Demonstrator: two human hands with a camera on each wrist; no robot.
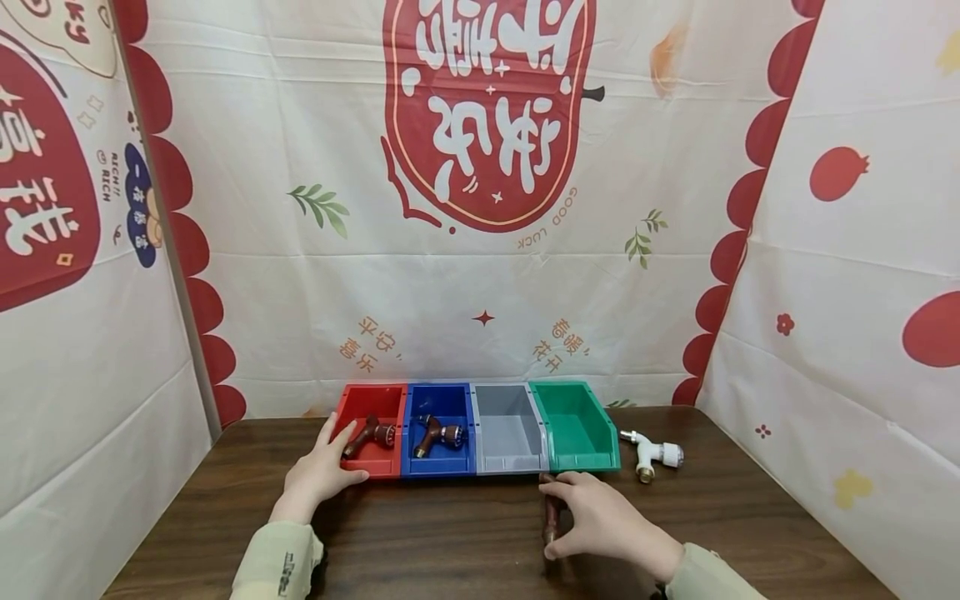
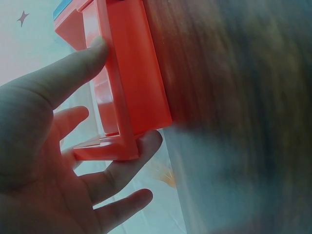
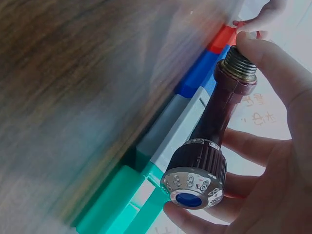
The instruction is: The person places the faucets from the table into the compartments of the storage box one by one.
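Observation:
My right hand (image 1: 600, 517) holds a dark brown faucet (image 3: 214, 112) above the table, in front of the grey bin (image 1: 510, 429). The right wrist view shows the thumb at its threaded brass end and the fingers behind its ribbed, silver-rimmed knob. At the far left, my left hand (image 1: 321, 475) grips the front corner of the red bin (image 2: 141, 73), thumb on the front rim and other fingers around the side wall. One brown faucet (image 1: 369, 437) lies inside that bin. Another brown faucet (image 1: 437, 435) lies in the blue bin (image 1: 438, 398).
A green bin (image 1: 573, 412) ends the joined row on the right. Beside it, a white faucet (image 1: 651, 454) lies on the brown wooden table (image 1: 435, 533). Printed cloth (image 1: 480, 283) hangs behind the bins and along both sides.

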